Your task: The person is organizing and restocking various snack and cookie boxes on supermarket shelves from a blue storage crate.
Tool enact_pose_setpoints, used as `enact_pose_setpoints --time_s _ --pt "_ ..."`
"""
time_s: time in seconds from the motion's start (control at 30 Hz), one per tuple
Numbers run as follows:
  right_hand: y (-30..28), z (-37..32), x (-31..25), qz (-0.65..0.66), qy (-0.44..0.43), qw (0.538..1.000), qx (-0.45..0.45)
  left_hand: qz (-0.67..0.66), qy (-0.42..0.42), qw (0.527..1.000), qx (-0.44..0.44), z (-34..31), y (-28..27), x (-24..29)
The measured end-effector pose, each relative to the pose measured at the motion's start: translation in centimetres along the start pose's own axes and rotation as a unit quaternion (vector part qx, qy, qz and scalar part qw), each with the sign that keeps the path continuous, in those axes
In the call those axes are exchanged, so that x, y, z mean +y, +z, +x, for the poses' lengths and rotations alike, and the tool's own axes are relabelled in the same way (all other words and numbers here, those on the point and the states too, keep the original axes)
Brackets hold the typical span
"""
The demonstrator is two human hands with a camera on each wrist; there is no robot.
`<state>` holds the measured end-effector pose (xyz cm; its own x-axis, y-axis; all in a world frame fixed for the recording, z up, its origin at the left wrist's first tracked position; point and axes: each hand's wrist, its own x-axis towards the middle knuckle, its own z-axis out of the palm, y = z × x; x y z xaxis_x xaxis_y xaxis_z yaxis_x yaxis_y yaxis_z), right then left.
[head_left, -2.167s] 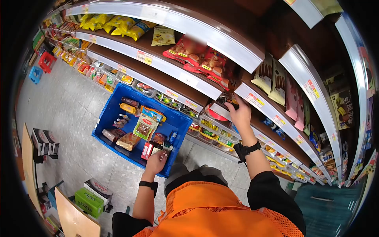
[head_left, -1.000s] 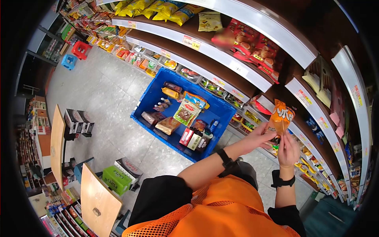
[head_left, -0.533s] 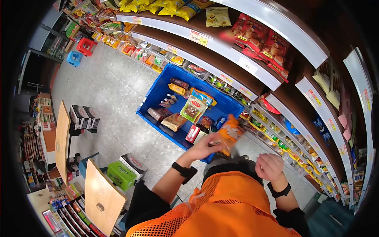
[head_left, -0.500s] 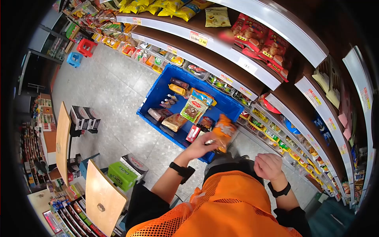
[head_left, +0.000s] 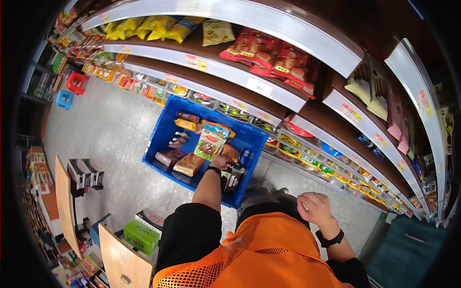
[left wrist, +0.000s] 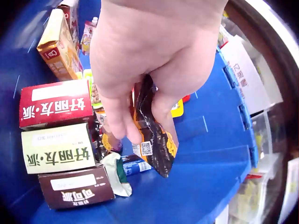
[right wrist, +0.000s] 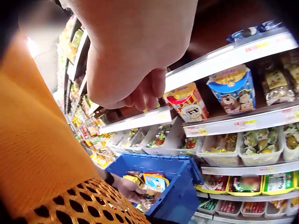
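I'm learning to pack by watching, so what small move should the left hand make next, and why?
Probably lower the black-and-orange packet slightly and let go: the left hand pinches it inside the blue crate, and bare crate floor shows beside it, away from the three boxes.

Crate (head_left: pixel 161 114): smooth blue plastic. Packet (left wrist: pixel 161 144) inside crate: glossy film. Cartons (left wrist: pixel 58 148) inside crate: smooth printed card. Vest (head_left: pixel 273 249) beside crate: orange mesh cloth.

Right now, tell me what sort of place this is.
Probably a snack or grocery shop: price labels on the shelf edges, red snack bags on display, and clear bins of small wrapped items.
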<state>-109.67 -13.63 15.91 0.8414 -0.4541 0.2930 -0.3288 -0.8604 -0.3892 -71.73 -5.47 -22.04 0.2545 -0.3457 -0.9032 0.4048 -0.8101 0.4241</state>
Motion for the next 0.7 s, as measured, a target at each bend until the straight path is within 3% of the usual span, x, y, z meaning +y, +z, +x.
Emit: enact_pose_setpoints --time_s 0.13,0.17,0.2,0.23,0.3,0.33,0.4,0.53,0.7 --pt "-1.1 -3.1 0.4 -0.017 0.093 0.995 0.008 0.155 0.024 0.987 0.023 2.6 1.1 0.0" --pt "-1.3 -3.6 0.3 -0.022 0.11 0.994 0.016 0.2 0.032 0.977 0.072 7.8 1.1 -2.5" --pt "-1.4 -4.2 0.1 -0.03 0.116 0.993 0.017 0.505 0.252 0.821 0.086 7.2 0.3 -2.4" --pt "-1.5 -4.7 0.0 -0.033 0.129 0.991 0.02 0.435 0.217 0.865 0.121 7.0 1.4 -2.2" --pt "-1.6 -5.4 -0.1 -0.035 0.143 0.989 0.02 0.337 0.106 0.933 0.074 4.9 1.9 -0.1" --pt "-1.8 -5.5 -0.3 -0.039 0.142 0.989 0.019 0.335 0.108 0.933 0.071 5.2 2.4 -0.4" --pt "-2.0 -5.5 -0.6 -0.046 0.152 0.987 0.008 0.325 0.146 0.922 0.152 5.7 3.1 -1.2" --pt "-2.1 -5.2 -0.4 -0.053 0.151 0.987 0.012 0.321 0.192 0.907 0.192 4.7 3.9 -0.4" --pt "-1.6 -4.4 0.2 -0.042 0.136 0.99 -0.005 0.234 0.128 0.939 0.218 1.9 3.8 1.5"
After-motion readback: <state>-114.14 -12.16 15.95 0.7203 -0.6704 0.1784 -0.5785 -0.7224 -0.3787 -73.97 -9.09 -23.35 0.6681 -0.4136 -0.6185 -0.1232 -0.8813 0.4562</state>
